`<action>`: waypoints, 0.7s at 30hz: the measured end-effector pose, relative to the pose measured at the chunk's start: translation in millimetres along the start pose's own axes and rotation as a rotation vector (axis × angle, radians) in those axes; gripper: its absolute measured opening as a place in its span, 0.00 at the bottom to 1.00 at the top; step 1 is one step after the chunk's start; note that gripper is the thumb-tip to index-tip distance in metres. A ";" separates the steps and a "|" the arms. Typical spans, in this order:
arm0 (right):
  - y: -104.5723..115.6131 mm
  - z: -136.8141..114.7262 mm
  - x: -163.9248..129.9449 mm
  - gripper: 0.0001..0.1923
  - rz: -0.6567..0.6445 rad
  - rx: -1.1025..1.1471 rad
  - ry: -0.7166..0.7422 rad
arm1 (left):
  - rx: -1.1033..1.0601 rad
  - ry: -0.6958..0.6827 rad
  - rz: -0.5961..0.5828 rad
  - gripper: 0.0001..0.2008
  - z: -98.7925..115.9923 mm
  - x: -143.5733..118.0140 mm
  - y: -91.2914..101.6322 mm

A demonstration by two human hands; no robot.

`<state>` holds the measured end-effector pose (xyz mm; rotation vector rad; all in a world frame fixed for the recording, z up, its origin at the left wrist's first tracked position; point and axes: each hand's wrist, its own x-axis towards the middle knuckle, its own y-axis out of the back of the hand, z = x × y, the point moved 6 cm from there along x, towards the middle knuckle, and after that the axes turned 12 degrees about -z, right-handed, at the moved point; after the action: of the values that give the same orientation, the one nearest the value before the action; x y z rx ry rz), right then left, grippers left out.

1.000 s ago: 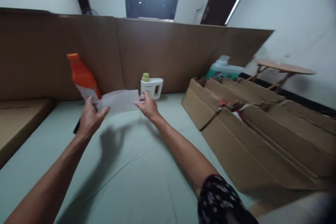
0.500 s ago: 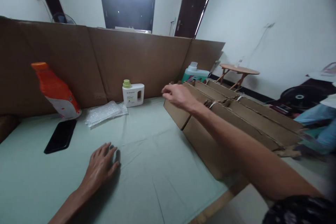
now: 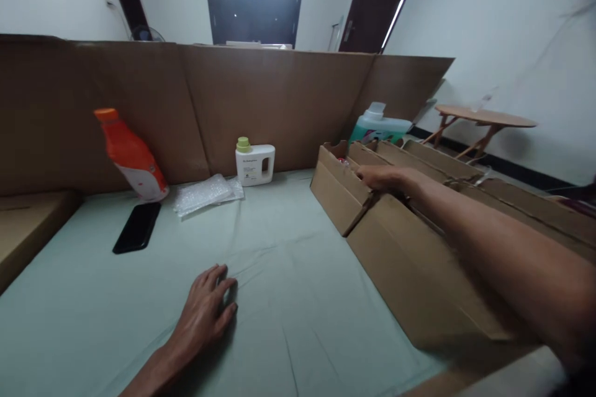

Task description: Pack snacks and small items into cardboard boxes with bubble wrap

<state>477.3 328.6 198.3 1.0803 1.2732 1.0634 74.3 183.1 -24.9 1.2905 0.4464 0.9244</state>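
Note:
My left hand (image 3: 208,305) lies on the pale green cloth (image 3: 261,298), palm down, with its fingers apart and nothing in them. To the right, my right hand (image 3: 379,178) dips over the wall of a divided cardboard box (image 3: 400,260). Its fingers are inside a compartment and hidden, so what they hold, if anything, does not show. Something small and reddish, too small to name, peeks out beside that hand.
At the back stand an orange bottle (image 3: 135,161), bubble wrap (image 3: 205,193), a white bottle with a green cap (image 3: 255,164) and a teal jug (image 3: 382,127). A black phone (image 3: 137,227) lies left. A cardboard screen (image 3: 279,105) closes the back; another carton (image 3: 32,223) sits far left.
My right hand has gone from above the box's near-left corner down into a compartment. My left hand stays on the cloth. The view has swung left.

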 end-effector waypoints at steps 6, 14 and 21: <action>76.6 -27.9 -54.9 0.08 0.135 -0.072 -0.134 | -0.026 -0.035 0.216 0.25 18.5 18.9 67.7; 16.1 -192.9 -153.7 0.09 -0.027 0.415 0.731 | -0.044 -0.239 0.475 0.38 83.5 67.1 127.2; 44.9 39.1 -175.6 0.13 0.281 0.271 -0.198 | 0.136 0.184 0.436 0.29 -54.1 128.8 135.3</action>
<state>513.0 163.3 274.4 1.5679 1.1486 0.9765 64.3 318.0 114.9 1.4633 0.3807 1.4066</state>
